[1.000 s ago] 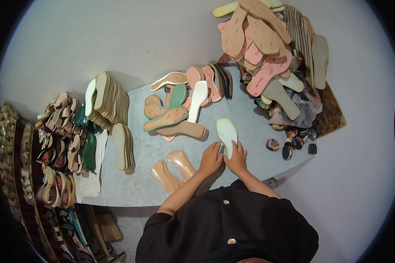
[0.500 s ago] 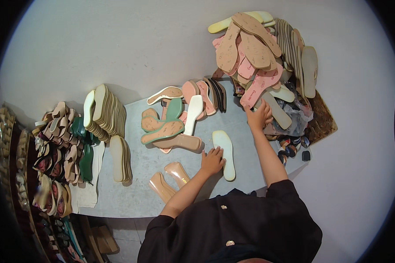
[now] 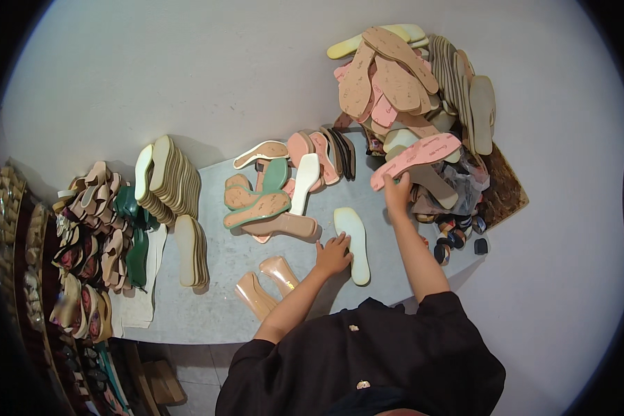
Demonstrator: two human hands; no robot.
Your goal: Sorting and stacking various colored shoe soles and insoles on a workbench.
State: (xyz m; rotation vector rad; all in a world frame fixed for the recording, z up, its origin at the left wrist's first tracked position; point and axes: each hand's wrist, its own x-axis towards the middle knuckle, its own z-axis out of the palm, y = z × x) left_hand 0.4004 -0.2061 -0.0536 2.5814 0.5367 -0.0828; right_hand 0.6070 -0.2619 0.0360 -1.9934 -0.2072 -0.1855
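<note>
My left hand [image 3: 333, 254] rests on the grey table [image 3: 222, 305], fingers spread, touching the left edge of a pale white-green insole [image 3: 353, 243] that lies flat. My right hand [image 3: 397, 192] reaches to the right, into a tall heap of insoles [image 3: 402, 90], and grips the lower end of a pink insole [image 3: 416, 158] that sticks out of the heap. Two translucent tan shoe heels [image 3: 267, 284] stand near my left forearm.
A loose pile of tan, green, white and pink insoles [image 3: 277, 194] lies mid-table. Stacks of cream insoles [image 3: 170, 177] stand at the left, beside a heap of sandal straps [image 3: 97, 229]. Small dark rolls [image 3: 454, 236] sit at the right edge. Racks of shoes [image 3: 21, 277] line the far left.
My right hand left the pale insole and moved up and right to the heap, where it took hold of the pink insole. My left hand stayed by the pale insole.
</note>
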